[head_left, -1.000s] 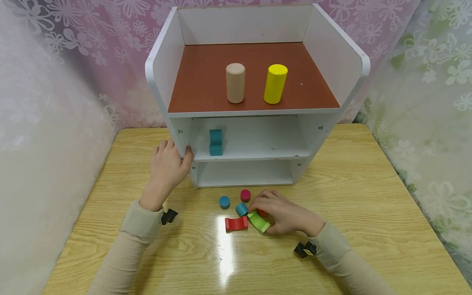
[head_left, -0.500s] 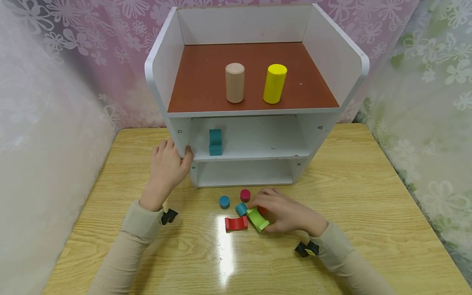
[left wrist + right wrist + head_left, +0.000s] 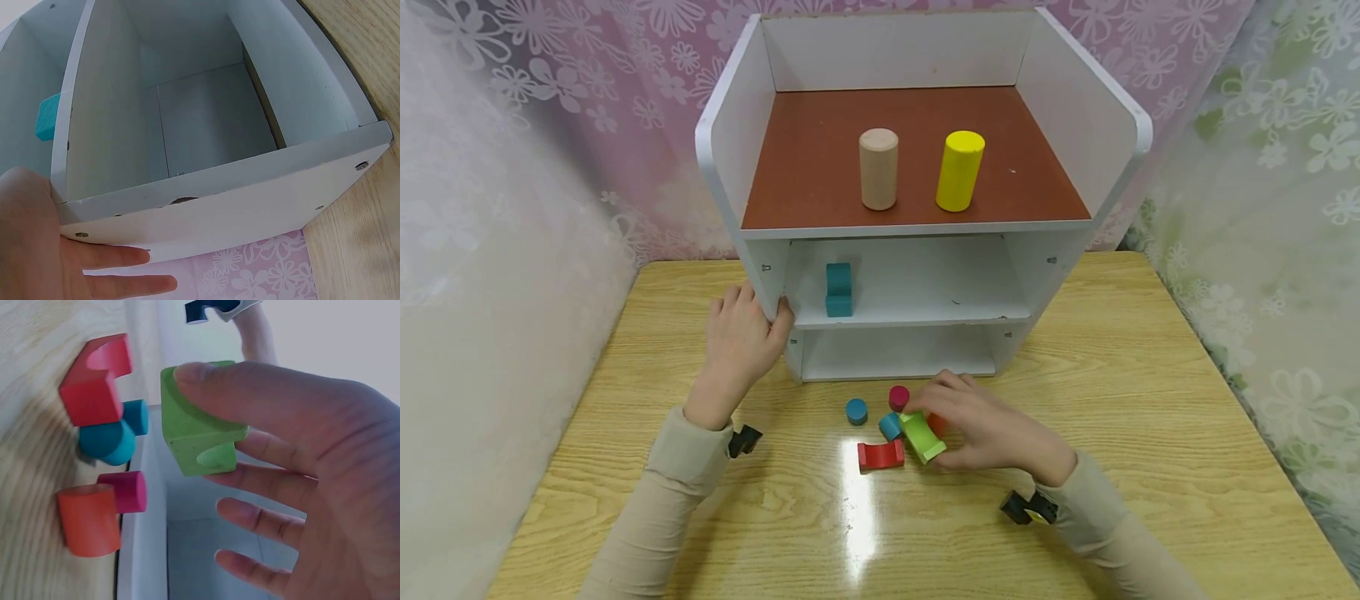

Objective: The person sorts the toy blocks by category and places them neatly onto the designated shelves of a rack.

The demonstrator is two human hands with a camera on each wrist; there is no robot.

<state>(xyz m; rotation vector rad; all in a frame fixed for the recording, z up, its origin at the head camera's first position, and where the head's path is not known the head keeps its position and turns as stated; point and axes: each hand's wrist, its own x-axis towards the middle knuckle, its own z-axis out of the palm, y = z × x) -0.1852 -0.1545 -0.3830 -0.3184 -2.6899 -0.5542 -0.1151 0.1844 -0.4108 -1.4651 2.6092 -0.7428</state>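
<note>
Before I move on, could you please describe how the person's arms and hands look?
The left sleeve and right sleeve are long, plain and beige, with broad cuffs. The left hand and right hand are ungloved. A small black device sits by each cuff, the right one touched with yellow.

A wood-grain table (image 3: pixel 1075 517) spans the lower frame. It supports a white shelf unit (image 3: pixel 1097 125) at upper centre. Two cylinders stand upright on the unit's brown top (image 3: pixel 895 108): beige (image 3: pixel 878 171) left, yellow (image 3: pixel 958 173) right. The middle shelf (image 3: pixel 925 292) carries a teal block (image 3: pixel 838 290) at its left. Directly on the table, lower centre: an upright blue cylinder (image 3: pixel 857 412), a second blue cylinder (image 3: pixel 890 427) on its side, a magenta cylinder (image 3: pixel 898 398), a red arch block (image 3: pixel 881 456) and an orange cylinder (image 3: pixel 89 520).
</note>
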